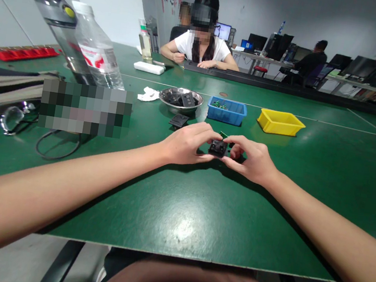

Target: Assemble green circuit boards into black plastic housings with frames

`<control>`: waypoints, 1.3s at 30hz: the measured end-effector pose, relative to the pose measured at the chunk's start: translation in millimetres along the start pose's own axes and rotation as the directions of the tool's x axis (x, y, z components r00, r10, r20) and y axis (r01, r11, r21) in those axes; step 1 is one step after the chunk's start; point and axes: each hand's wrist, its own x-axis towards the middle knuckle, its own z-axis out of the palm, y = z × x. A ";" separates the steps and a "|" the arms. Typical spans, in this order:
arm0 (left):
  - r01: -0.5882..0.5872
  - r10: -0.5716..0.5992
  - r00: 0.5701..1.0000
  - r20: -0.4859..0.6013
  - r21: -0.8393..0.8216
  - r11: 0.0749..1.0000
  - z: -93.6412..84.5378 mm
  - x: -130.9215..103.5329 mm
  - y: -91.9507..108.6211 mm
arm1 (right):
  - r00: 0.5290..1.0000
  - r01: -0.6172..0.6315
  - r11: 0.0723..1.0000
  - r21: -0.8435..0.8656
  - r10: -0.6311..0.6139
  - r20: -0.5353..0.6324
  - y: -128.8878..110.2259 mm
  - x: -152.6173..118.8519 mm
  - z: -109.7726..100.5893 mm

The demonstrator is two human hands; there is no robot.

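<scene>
We work at a green table (pixel 181 206), both bare hands brought together over its middle. Our left hand (pixel 189 143) pinches a small black housing (pixel 218 148) from its left side, index finger along the upper edge, thumb beneath. Our right hand (pixel 252 160) grips the same housing from the right, index finger and thumb likewise above and below, the other fingers curled in. The housing sits between the two sets of fingertips, its near face turned towards us; we cannot tell whether its underside touches the table. A green sliver (pixel 223 135) shows at its top edge, between the index fingers; we cannot make out whether it is fixed there.

Just beyond the left hand we note a loose black piece (pixel 178 121) lying on the table. Behind it stands a metal bowl (pixel 179 107) holding more black parts, with a crumpled white tissue (pixel 149 94) at its left. Right of the bowl: a blue bin (pixel 226 115) with small green items inside, then a yellow bin (pixel 280 123), set apart from it.

Off to our left we record a clear bottle (pixel 98 52) with a white cap, overlapping a grey sports bottle (pixel 62 23). Across the table a seated person (pixel 205 44) in a white top wears a dark headset (pixel 203 17).
</scene>
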 end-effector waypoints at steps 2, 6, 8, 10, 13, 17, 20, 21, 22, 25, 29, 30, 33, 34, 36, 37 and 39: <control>0.004 -0.004 1.000 -0.009 0.007 1.000 -0.1 0.0 0.2 | 1.000 0.006 1.000 -0.018 -0.006 -0.010 1.2 -0.1 0.6; 0.009 -0.009 1.000 -0.020 0.015 1.000 0.0 -0.2 0.7 | 1.000 -0.003 1.000 -0.026 0.002 -0.023 2.6 -0.8 0.7; 0.005 -0.005 1.000 -0.028 0.020 1.000 0.3 -0.4 0.7 | 1.000 -0.011 1.000 -0.021 0.011 -0.014 2.2 -1.1 0.1; -0.003 0.004 0.999 -0.035 0.028 1.000 0.6 -0.7 0.3 | 1.000 -0.018 1.000 -0.013 0.018 0.000 1.5 -1.2 -0.5; -0.019 0.020 0.999 -0.033 0.039 0.999 1.6 -1.1 -0.8 | 1.000 -0.021 1.000 0.001 0.021 0.019 0.8 -0.9 -0.9; -0.041 0.043 0.998 -0.049 0.044 0.998 2.7 -0.8 -1.6 | 1.000 -0.024 1.000 0.012 0.023 0.018 0.1 -0.6 -0.5; -0.036 0.038 0.998 -0.049 0.041 0.999 2.5 -0.1 -1.3 | 1.000 -0.028 0.999 0.024 0.028 0.006 -0.7 -0.8 0.0; -0.033 0.035 0.998 -0.045 0.038 0.999 2.2 0.2 -1.1 | 0.999 -0.032 0.999 0.027 0.032 0.002 -1.0 -1.0 0.1; -0.030 0.031 0.999 -0.039 0.034 0.999 1.8 0.4 -1.0 | 0.999 -0.037 0.999 0.028 0.037 0.000 -1.3 -1.1 0.2; -0.029 0.030 0.999 -0.016 0.024 0.999 0.2 0.9 -1.2 | 0.999 -0.049 0.998 0.029 0.050 -0.016 -2.4 -1.2 -0.1; -0.027 0.027 0.999 0.018 0.010 1.000 -0.7 0.0 -3.1 | 0.998 -0.042 0.998 0.037 0.043 -0.039 -4.0 -0.3 -1.2; -0.021 0.021 1.000 0.023 0.010 1.000 -0.5 -0.4 -3.7 | 0.998 -0.038 0.999 0.032 0.040 -0.042 -4.2 -0.1 -1.4; 0.000 -0.001 1.000 0.013 0.020 1.000 0.5 -1.5 -4.9 | 0.999 -0.025 1.000 0.009 0.025 -0.033 -4.4 0.5 -1.2; 0.010 -0.010 1.000 0.006 0.022 1.000 0.8 -1.7 -4.9 | 1.000 -0.017 1.000 0.006 0.017 -0.019 -4.2 0.5 -0.8; 0.038 -0.038 0.999 0.000 0.020 0.999 0.8 -1.4 -4.4 | 1.000 0.002 1.000 0.014 -0.002 0.020 -3.6 0.6 0.1; 0.052 -0.052 0.999 0.000 0.020 0.998 0.6 -1.0 -3.9 | 0.999 0.011 1.000 0.022 -0.012 0.040 -3.2 0.7 0.6; 0.053 -0.053 0.999 0.010 0.024 0.998 0.0 0.1 -2.9 | 0.997 0.025 0.999 0.042 -0.028 0.071 -2.7 0.8 1.2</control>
